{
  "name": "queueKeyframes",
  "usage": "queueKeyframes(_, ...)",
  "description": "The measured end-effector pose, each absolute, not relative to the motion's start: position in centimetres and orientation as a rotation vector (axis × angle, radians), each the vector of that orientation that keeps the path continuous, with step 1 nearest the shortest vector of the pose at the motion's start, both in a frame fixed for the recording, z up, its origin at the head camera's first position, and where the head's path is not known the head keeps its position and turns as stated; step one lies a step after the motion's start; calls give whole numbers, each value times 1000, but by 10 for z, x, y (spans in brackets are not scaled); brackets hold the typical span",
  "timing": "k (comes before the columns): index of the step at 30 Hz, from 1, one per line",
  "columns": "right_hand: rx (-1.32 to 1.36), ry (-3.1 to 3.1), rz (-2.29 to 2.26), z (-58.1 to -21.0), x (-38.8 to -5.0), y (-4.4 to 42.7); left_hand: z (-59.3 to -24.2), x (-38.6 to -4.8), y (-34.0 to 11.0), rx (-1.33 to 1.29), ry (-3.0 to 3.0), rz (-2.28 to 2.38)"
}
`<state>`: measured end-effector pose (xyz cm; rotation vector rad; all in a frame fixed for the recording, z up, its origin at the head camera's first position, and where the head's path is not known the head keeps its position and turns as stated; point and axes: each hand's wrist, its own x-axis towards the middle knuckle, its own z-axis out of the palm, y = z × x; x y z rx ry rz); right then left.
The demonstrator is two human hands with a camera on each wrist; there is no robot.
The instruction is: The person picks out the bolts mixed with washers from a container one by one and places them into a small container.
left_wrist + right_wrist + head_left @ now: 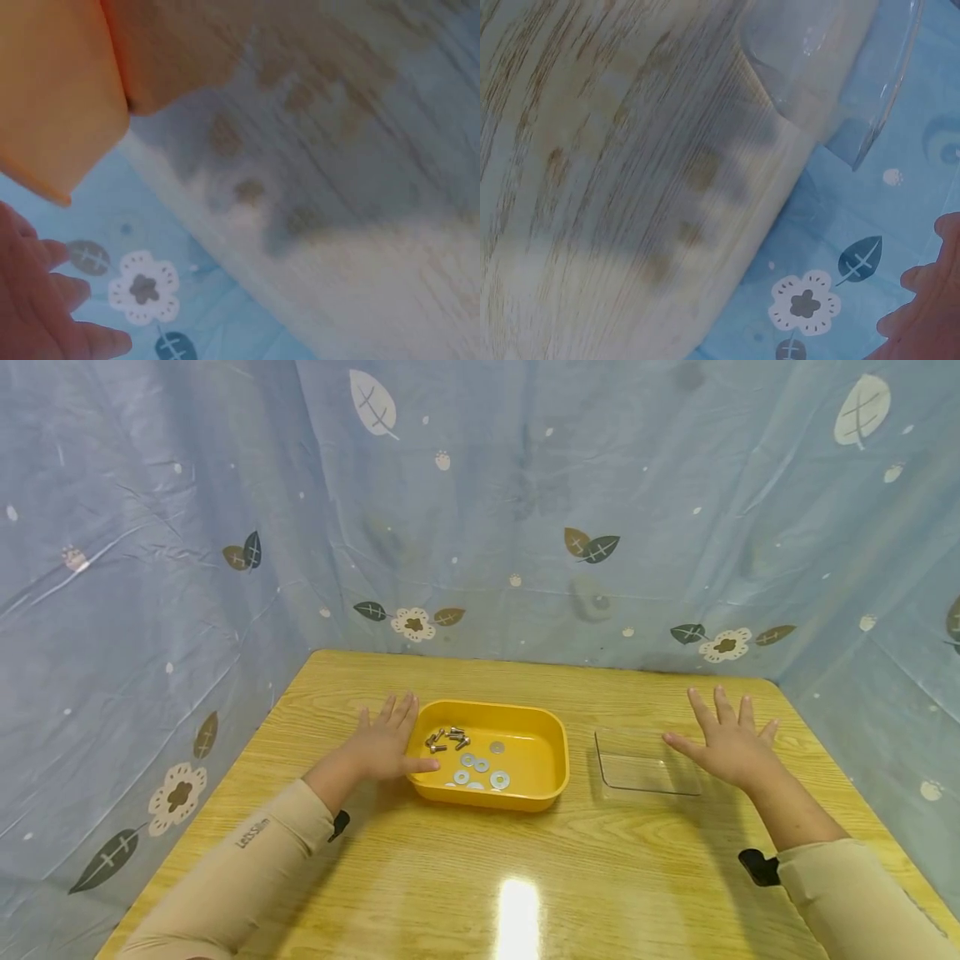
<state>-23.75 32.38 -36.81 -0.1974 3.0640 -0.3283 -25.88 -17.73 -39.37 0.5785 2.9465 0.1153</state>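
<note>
A yellow tray (528, 768) stands on the table, with several small metal screws (456, 737) and several flat washers (482, 765) lying in it. My left hand (381, 747) is at the tray's left end, fingers straight and spread, the thumb reaching over the rim; whether it touches cannot be told. To the right of the tray sits a clear plastic box (637, 774). My right hand (731, 745) is spread flat by that box's right side and holds nothing. In the left wrist view the tray's wall (60, 90) fills the upper left corner.
The wooden table (420, 868) has a bright light reflection near its front. A blue patterned curtain (510, 527) hangs behind it and along both sides. Dark straps (759, 867) show at the wrists.
</note>
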Motion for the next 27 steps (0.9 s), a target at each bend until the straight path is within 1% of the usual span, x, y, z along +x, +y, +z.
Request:
queueKeyframes(18, -216, 3054, -332, -369, -240, 319, -400, -254, -174, 625, 2911, 70)
queueKeyframes(27, -244, 3068, -344, -364, -242, 311, -397, -252, -173, 633, 2901, 71)
